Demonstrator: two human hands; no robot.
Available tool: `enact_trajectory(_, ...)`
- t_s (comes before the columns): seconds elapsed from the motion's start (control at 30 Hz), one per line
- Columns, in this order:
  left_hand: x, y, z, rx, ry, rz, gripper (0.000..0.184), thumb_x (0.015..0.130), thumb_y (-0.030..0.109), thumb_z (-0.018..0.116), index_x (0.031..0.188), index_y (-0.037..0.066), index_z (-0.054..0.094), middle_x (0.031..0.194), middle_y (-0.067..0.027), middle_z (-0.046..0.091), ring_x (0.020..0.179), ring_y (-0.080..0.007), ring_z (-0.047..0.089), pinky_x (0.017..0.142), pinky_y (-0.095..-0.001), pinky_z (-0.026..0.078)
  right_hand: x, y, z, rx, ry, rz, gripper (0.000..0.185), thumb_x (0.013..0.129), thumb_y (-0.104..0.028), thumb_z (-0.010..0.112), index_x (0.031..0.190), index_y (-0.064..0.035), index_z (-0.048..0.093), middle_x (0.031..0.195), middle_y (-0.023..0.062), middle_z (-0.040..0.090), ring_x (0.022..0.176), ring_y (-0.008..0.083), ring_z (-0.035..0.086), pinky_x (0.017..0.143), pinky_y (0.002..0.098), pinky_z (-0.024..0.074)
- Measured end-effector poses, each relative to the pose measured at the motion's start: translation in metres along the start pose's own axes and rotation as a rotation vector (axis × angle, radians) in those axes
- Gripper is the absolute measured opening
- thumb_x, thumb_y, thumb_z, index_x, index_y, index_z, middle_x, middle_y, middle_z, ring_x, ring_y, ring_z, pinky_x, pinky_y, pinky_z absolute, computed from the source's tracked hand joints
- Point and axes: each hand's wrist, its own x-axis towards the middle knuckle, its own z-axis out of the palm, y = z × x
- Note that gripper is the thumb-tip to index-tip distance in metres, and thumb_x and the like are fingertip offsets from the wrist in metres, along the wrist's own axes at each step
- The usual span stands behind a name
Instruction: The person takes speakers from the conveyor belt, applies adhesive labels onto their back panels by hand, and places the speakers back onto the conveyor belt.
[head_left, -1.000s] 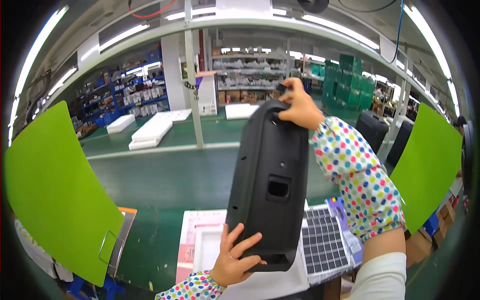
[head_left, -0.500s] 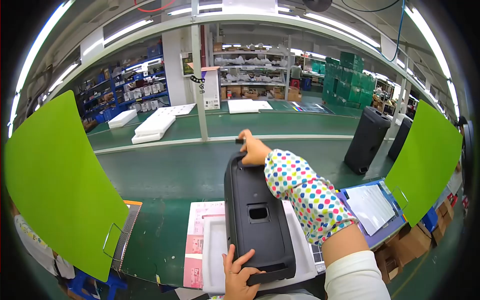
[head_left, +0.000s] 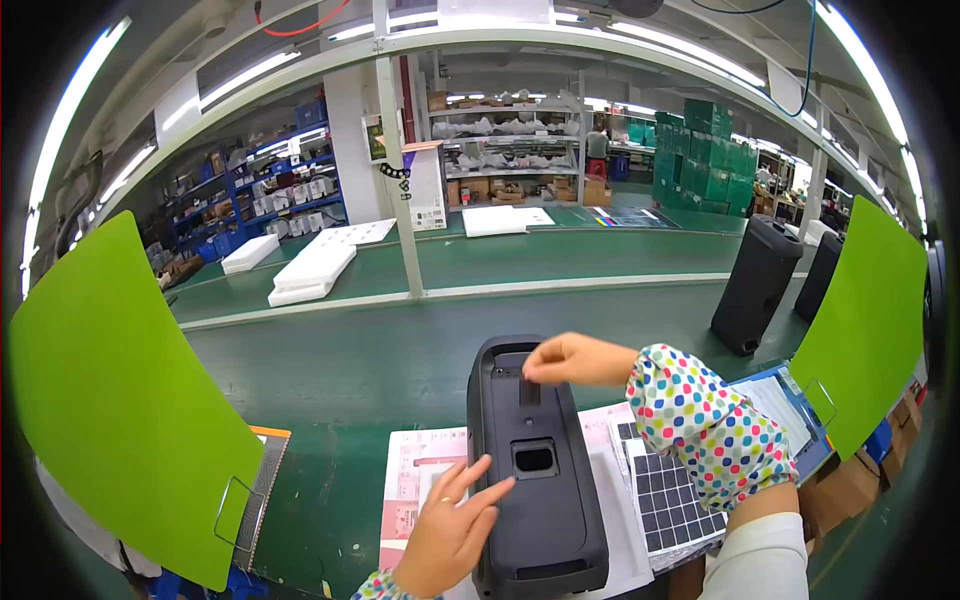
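A black box-shaped speaker (head_left: 545,515) lies lengthwise in front of me, with a rectangular opening (head_left: 534,459) in the middle of its upper face. My right hand (head_left: 570,360) is above its far end, fingers pinched on a small dark strip (head_left: 530,392) that hangs down over the panel; its exact kind is unclear. My left hand (head_left: 450,530) is over the speaker's near left side, fingers spread, with the fingertips close to the opening. Whether they touch the panel I cannot tell.
Under the speaker lie a white foam tray (head_left: 622,545) and pink printed card (head_left: 405,490). A sheet with dark squares (head_left: 668,500) is at right. Green panels (head_left: 130,420) flank the bench. Black speakers (head_left: 757,285) stand at right; white foam (head_left: 315,270) lies beyond the rail.
The right hand has come from beyond the speaker's far end to over its panel with the small dark piece. The left hand has left the near edge and moved up toward the opening.
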Motion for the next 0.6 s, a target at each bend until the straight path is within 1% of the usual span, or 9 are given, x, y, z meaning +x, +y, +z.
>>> enact_trajectory(0.03, 0.012, -0.006, 0.01, 0.118, 0.013, 0.086, 0.037, 0.095, 0.019, 0.06, 0.128, 0.005, 0.065, 0.142, -0.0215, 0.053, 0.136, -0.0447, 0.041, 0.113, -0.0494, 0.033, -0.003, 0.004, 0.003, -0.04, -0.026, 0.012, 0.034, 0.096, -0.031, 0.066, 0.11, -0.0006, 0.072, 0.094, 0.0034, 0.07, 0.078, 0.0104, 0.06, 0.074, 0.026, 0.0505)
enact_trajectory(0.07, 0.022, -0.005, 0.018, 0.179, 0.026, 0.096, 0.037, 0.094, 0.021, 0.061, 0.126, 0.003, 0.066, 0.139, -0.0213, 0.055, 0.134, -0.0444, 0.043, 0.112, -0.05, 0.035, -0.006, 0.001, 0.004, -0.079, -0.068, 0.071, 0.035, 0.095, -0.031, 0.066, 0.11, 0.0001, 0.072, 0.094, 0.0048, 0.07, 0.078, 0.011, 0.06, 0.074, 0.0262, 0.0507)
enact_trajectory(0.13, 0.041, 0.0, 0.03, 0.306, 0.056, 0.12, 0.039, 0.094, 0.025, 0.063, 0.123, -0.001, 0.066, 0.134, -0.021, 0.06, 0.13, -0.044, 0.048, 0.11, -0.0512, 0.038, -0.006, 0.003, 0.011, -0.079, -0.088, 0.105, 0.037, 0.094, -0.031, 0.066, 0.109, 0.0016, 0.072, 0.094, 0.0064, 0.07, 0.078, 0.0124, 0.061, 0.074, 0.0272, 0.0516)
enact_trajectory(0.17, 0.048, 0.001, 0.035, 0.449, 0.074, 0.137, 0.046, 0.091, 0.031, 0.067, 0.119, -0.005, 0.066, 0.128, -0.0221, 0.063, 0.126, -0.0422, 0.053, 0.108, -0.0496, 0.04, -0.003, 0.007, 0.015, -0.043, -0.101, 0.099, 0.038, 0.094, -0.031, 0.067, 0.108, 0.0033, 0.071, 0.094, 0.0075, 0.07, 0.079, 0.0135, 0.062, 0.075, 0.0279, 0.0522)
enact_trajectory(0.27, 0.058, -0.004, 0.049, 0.555, 0.075, 0.104, 0.051, 0.089, 0.033, 0.069, 0.118, -0.008, 0.066, 0.127, -0.025, 0.063, 0.126, -0.0408, 0.053, 0.107, -0.0468, 0.042, 0.001, 0.014, 0.02, -0.005, -0.059, 0.101, 0.037, 0.093, -0.031, 0.069, 0.104, 0.0039, 0.072, 0.093, 0.0077, 0.07, 0.08, 0.0139, 0.062, 0.076, 0.0273, 0.052)
enact_trajectory(0.3, 0.06, -0.005, 0.052, 0.566, 0.078, 0.116, 0.053, 0.088, 0.034, 0.07, 0.118, -0.009, 0.065, 0.126, -0.0271, 0.062, 0.126, -0.0412, 0.053, 0.106, -0.0443, 0.044, 0.002, 0.017, 0.02, 0.004, -0.066, 0.087, 0.036, 0.093, -0.031, 0.069, 0.102, 0.0036, 0.072, 0.092, 0.0074, 0.07, 0.08, 0.0137, 0.062, 0.075, 0.0273, 0.0518)
enact_trajectory(0.37, 0.061, -0.004, 0.056, 0.58, 0.091, 0.111, 0.052, 0.088, 0.033, 0.071, 0.118, -0.009, 0.064, 0.126, -0.0267, 0.062, 0.125, -0.0416, 0.053, 0.105, -0.044, 0.044, 0.005, 0.026, 0.019, 0.021, -0.086, 0.061, 0.034, 0.092, -0.03, 0.071, 0.098, 0.003, 0.073, 0.09, 0.0067, 0.07, 0.08, 0.0133, 0.062, 0.075, 0.0272, 0.0514)
enact_trajectory(0.47, 0.062, -0.006, 0.058, 0.575, 0.085, 0.098, 0.051, 0.088, 0.032, 0.071, 0.118, -0.008, 0.063, 0.127, -0.026, 0.061, 0.125, -0.0424, 0.053, 0.105, -0.044, 0.045, 0.002, 0.031, 0.023, 0.13, -0.042, 0.047, 0.031, 0.091, -0.029, 0.072, 0.094, 0.0018, 0.074, 0.087, 0.0056, 0.069, 0.08, 0.0125, 0.061, 0.073, 0.0277, 0.0504)
enact_trajectory(0.6, 0.064, -0.007, 0.058, 0.574, 0.08, 0.091, 0.051, 0.087, 0.031, 0.072, 0.118, -0.009, 0.062, 0.127, -0.0258, 0.061, 0.126, -0.0424, 0.052, 0.104, -0.0442, 0.045, -0.008, 0.021, 0.033, 0.091, 0.044, 0.068, 0.031, 0.091, -0.027, 0.071, 0.095, 0.0041, 0.074, 0.084, 0.007, 0.07, 0.075, 0.0127, 0.062, 0.071, 0.0285, 0.0497)
